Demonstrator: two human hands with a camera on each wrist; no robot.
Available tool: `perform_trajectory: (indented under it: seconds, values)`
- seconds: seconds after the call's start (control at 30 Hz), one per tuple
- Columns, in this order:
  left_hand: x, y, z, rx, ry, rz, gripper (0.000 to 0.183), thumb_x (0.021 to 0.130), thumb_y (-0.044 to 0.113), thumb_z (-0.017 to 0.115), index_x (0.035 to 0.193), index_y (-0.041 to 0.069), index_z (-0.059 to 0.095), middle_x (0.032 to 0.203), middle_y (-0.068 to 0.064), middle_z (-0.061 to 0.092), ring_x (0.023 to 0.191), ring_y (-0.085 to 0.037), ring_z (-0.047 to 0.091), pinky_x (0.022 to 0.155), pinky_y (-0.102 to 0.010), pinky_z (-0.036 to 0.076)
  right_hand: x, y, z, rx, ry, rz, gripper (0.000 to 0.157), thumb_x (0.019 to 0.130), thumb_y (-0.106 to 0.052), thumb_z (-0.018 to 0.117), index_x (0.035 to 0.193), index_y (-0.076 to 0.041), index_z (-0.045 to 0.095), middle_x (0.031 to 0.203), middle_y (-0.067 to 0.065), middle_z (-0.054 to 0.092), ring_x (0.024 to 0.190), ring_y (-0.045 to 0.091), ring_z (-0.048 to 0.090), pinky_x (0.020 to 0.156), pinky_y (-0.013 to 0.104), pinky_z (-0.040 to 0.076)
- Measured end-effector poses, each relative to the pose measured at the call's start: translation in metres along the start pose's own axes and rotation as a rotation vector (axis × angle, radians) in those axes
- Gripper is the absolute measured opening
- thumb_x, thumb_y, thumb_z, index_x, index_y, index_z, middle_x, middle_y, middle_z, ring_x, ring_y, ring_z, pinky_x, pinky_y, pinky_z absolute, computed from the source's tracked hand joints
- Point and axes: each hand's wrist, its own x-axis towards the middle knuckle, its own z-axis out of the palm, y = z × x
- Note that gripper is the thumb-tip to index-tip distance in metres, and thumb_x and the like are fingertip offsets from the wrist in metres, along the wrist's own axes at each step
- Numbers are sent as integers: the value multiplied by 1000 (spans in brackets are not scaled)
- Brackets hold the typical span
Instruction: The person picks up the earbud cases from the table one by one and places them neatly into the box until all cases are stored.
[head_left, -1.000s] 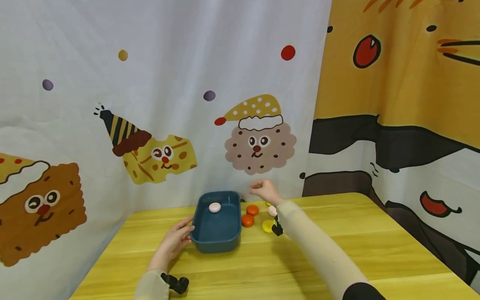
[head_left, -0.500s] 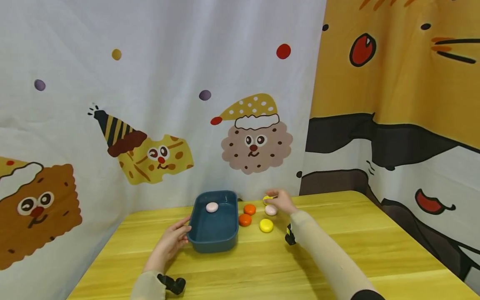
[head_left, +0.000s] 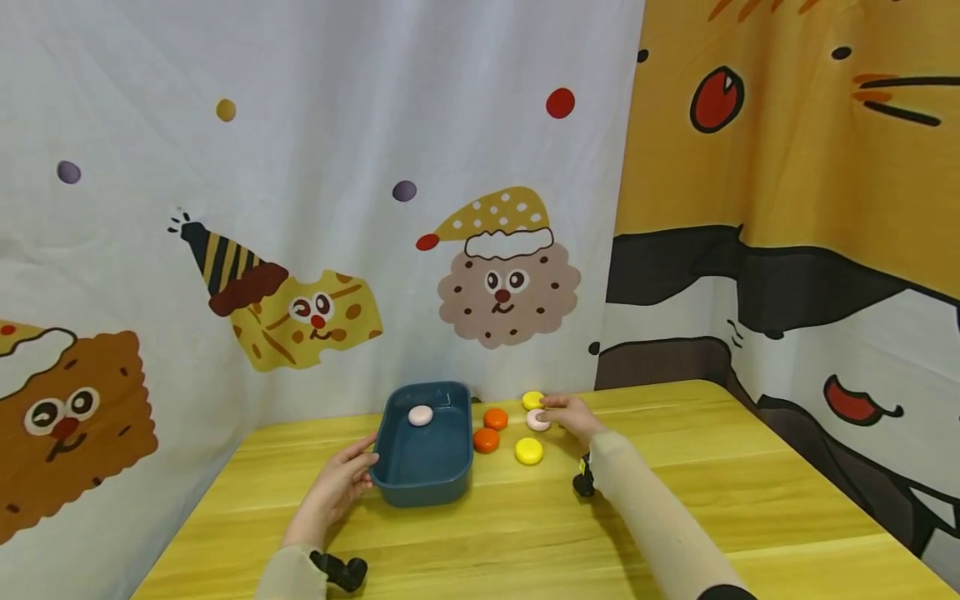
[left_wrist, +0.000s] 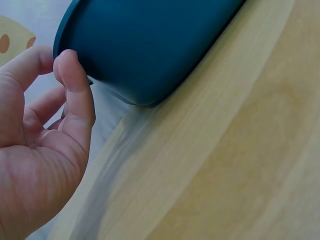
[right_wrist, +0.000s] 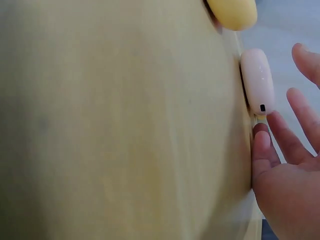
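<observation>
Nearest, on the wood-grained desk, a black wrist camera sits on the left cuff, on the near side of the dark teal tray, toward its left. Beyond it, the left hand is at the tray's left side, thumb and fingers curled on the rim of the tray. Right of the tray lies the near yellow disc. Farther back, close beside the tray's right wall, are the near orange disc and the far orange disc. Level with the tray's far half and well to its right, the right hand has its fingers loosely spread, gripping nothing, at the edge of the pink disc. A paler pink disc lies inside the tray, in its far half. The far yellow disc is right of the tray's far end. Behind the tray hangs a white curtain printed with cartoon snacks.
</observation>
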Motion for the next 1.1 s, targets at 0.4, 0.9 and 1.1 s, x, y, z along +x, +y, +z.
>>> perform_trajectory:
  seconds: [0.4,0.9,1.1]
  values:
    - [-2,0,1,-12,-12,-11,59,96,10,59,150,4,35,66,2,49,59,-11,51,58,-21,50,2,7,4,34,-16,-9,50,84,-6,72,129,6,57,135,22,52,126,36,45,108,49,31]
    - [-2,-3,-4,-20,-26,-10,61,95,10,60,150,5,34,65,2,50,58,-11,52,59,-22,50,7,10,12,-37,4,-5,48,78,0,75,125,3,63,132,19,56,121,33,49,106,47,35]
    - [0,-4,-4,-23,-35,1,61,96,10,59,150,5,34,65,3,49,58,-10,52,59,-22,50,6,6,12,-45,15,-1,49,78,2,73,126,3,62,135,20,53,125,35,47,107,48,33]
